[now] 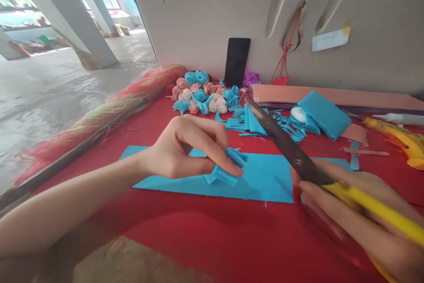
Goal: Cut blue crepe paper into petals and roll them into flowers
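Between its fingers and thumb, my left hand (pixel 195 148) pinches a small folded piece of blue paper (pixel 228 172). Under it a long blue paper strip (pixel 258 179) lies flat across the red table cover (pixel 198 239). On the right, my right hand (pixel 357 208) is wrapped round the yellow and red handles of large scissors (pixel 288 146). Their dark blades look closed and point up and left, apart from the folded piece. My right hand is partly blurred by motion.
Paper flowers (pixel 200 95) lie at the back, near a leaning black phone (pixel 237 61). Blue scraps (pixel 291 126), a folded blue stack (pixel 324 114) and a yellow glue gun (pixel 400 141) are at the right. A fringed bundle (pixel 99 111) runs along the left edge.
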A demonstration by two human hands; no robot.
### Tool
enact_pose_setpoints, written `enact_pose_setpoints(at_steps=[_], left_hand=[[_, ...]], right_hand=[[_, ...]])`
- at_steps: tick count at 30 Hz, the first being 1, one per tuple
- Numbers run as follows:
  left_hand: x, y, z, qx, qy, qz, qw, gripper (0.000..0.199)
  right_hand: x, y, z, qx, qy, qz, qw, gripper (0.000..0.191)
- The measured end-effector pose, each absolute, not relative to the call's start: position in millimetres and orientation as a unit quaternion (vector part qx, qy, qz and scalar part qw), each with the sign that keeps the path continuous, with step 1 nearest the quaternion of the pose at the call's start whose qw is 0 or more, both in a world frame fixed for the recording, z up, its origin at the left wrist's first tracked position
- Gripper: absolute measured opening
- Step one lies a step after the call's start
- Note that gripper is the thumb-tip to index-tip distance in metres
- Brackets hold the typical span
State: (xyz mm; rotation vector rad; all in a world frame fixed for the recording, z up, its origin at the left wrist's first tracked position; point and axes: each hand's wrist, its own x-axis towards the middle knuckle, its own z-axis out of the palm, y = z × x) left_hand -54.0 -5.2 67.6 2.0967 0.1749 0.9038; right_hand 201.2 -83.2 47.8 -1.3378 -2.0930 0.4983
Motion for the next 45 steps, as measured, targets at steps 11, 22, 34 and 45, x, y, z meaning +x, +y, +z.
enact_pose_setpoints(at_steps=[11, 22, 34, 45], left_hand=[[-41, -25, 72, 0.92, 0.041, 0.374, 0.109, 0.02], [-34, -39, 62, 0.924, 0.055, 0.357, 0.127, 0.01], [-26, -44, 55, 0.918, 0.052, 0.357, 0.166, 0.01], [-27, -47, 49, 0.916, 0.077, 0.351, 0.179, 0.021]], right_hand=[[210, -59, 12, -0.541, -0.84, -0.04, -0.004, 0.028], [181, -101, 52, -0.4, -0.817, 0.001, 0.415, 0.008], [193, -110, 44, -0.356, -0.866, 0.013, 0.351, 0.022], [179, -105, 57, -0.325, -0.859, -0.043, 0.393, 0.026]])
